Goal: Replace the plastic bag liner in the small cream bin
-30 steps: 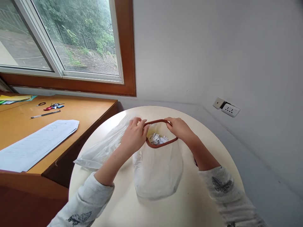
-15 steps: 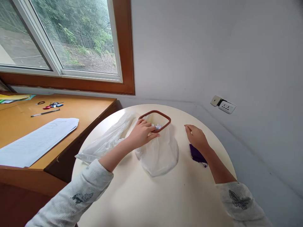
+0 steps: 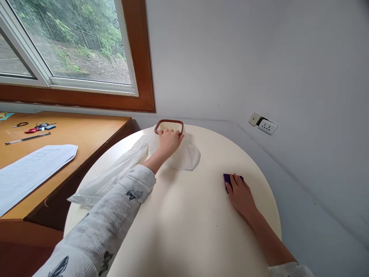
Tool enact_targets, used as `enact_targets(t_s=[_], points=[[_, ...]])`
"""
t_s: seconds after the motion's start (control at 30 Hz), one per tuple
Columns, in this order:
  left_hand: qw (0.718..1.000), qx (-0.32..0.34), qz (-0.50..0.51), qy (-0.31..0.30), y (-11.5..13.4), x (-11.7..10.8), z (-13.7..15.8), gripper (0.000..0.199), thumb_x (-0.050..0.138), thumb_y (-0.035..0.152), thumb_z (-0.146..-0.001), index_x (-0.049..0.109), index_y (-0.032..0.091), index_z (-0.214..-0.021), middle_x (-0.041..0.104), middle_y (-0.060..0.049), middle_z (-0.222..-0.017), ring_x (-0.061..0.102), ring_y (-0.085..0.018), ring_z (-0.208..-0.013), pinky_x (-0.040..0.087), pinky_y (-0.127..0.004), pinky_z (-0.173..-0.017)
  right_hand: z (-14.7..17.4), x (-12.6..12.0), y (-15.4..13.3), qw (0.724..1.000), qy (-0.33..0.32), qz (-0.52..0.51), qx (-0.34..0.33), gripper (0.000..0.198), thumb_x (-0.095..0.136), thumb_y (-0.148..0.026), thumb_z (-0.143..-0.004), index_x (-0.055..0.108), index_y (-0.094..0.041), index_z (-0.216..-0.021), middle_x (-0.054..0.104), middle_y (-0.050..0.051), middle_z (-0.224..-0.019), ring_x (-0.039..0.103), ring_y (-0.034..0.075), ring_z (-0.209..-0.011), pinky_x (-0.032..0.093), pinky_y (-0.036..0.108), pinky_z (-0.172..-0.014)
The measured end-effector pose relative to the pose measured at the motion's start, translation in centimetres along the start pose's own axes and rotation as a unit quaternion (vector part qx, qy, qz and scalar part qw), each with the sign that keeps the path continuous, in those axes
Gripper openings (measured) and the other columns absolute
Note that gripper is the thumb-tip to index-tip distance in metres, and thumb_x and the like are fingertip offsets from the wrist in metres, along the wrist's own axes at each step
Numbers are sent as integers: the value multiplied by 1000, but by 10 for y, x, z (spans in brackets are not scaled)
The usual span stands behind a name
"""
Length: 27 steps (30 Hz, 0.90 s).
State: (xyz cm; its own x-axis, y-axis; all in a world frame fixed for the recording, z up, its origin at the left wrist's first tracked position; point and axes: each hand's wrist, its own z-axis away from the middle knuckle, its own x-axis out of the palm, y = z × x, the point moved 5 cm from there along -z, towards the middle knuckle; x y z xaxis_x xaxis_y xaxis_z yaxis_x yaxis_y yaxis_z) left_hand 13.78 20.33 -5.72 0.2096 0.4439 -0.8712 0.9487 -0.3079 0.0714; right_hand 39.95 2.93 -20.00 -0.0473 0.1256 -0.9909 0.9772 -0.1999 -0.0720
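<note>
At the far edge of the round cream table (image 3: 187,207) stands a small bin with a brown rim (image 3: 170,121), lined with a white plastic bag (image 3: 188,156). My left hand (image 3: 169,141) is closed over the near side of that rim, its fingertips curled inside. Another white plastic bag (image 3: 106,177) lies spread out to the left, partly behind my forearm. On the right, my right hand (image 3: 238,191) lies flat with spread fingers on a folded dark purple cloth (image 3: 227,179). The hand covers much of the cloth.
A wooden desk (image 3: 100,125) adjoins on the left, bearing papers (image 3: 37,173), a pen (image 3: 27,138), keys (image 3: 42,127) and a black band (image 3: 20,124). Behind the table is a white wall with a socket (image 3: 268,126). A window (image 3: 77,46) is at upper left.
My left hand has pushed the bin away toward the table's far edge, its bag trailing. My right hand has come down onto the purple cloth and flattened out. The view has shifted right.
</note>
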Motion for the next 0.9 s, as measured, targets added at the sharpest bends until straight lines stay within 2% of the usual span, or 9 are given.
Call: enact_targets(t_s=[0.2, 0.27, 0.37, 0.47, 0.6, 0.67, 0.77, 0.9], points=[[999, -30, 14, -1, -2, 7, -9, 41, 34, 39, -88, 64, 10, -86, 62, -18, -87, 49, -35, -97, 26, -51, -86, 8, -4, -13, 999, -27, -39, -20, 67, 15, -50, -90, 25, -6, -139, 24, 13, -146, 21, 25, -134, 20, 43, -109], [999, -33, 15, 2, 0, 6, -8, 41, 35, 39, -88, 62, 8, -90, 60, -19, -92, 47, -35, -101, 25, -52, -90, 12, -6, -27, 997, -32, -43, -46, 68, 16, -52, -89, 24, -6, -139, 22, 13, -146, 18, 25, -135, 19, 44, -109], [998, -34, 31, 48, 3, -5, 3, 42, 37, 39, -88, 53, 6, -109, 51, -21, -109, 40, -34, -112, 16, -54, -99, 23, -8, -62, 992, -35, -47, -111, 68, 16, -52, -89, 24, -7, -140, 21, 13, -146, 17, 26, -135, 18, 45, -110], [994, -15, 60, 95, 3, -26, 28, 42, 37, 38, -88, 45, 10, -118, 44, -18, -115, 36, -32, -117, 8, -55, -105, 36, -10, -109, 977, -45, -67, -197, 66, 16, -51, -90, 24, -9, -140, 20, 11, -147, 15, 26, -136, 16, 44, -110], [994, 17, 69, 86, -7, -51, 76, 31, 34, 33, -89, 47, 15, -111, 45, -13, -109, 39, -26, -114, 12, -51, -108, 41, -11, -180, 952, -47, -113, -281, 65, 17, -51, -90, 22, -11, -141, 19, 11, -148, 13, 26, -136, 12, 44, -110], [995, 18, 65, 77, -18, -60, 101, 27, 34, 31, -90, 48, 15, -107, 45, -11, -106, 41, -25, -110, 16, -49, -108, 33, -10, -214, 945, -40, -128, -297, 65, 17, -51, -90, 23, -11, -140, 21, 12, -147, 13, 26, -136, 10, 44, -110], [996, 13, 67, 59, -33, -65, 134, 21, 35, 29, -89, 47, 19, -102, 46, -9, -103, 43, -24, -106, 23, -51, -105, 14, -4, -259, 938, -63, -131, -313, 66, 20, -50, -90, 20, -8, -141, 19, 14, -147, 12, 26, -136, 8, 46, -110], [996, 14, 87, 18, -42, -62, 170, 16, 36, 27, -88, 46, 20, -98, 47, -9, -100, 45, -25, -102, 28, -53, -103, -1, 1, -290, 939, -88, -126, -307, 64, 26, -44, -90, 17, -6, -141, 15, 16, -148, 9, 27, -137, 8, 48, -109]])
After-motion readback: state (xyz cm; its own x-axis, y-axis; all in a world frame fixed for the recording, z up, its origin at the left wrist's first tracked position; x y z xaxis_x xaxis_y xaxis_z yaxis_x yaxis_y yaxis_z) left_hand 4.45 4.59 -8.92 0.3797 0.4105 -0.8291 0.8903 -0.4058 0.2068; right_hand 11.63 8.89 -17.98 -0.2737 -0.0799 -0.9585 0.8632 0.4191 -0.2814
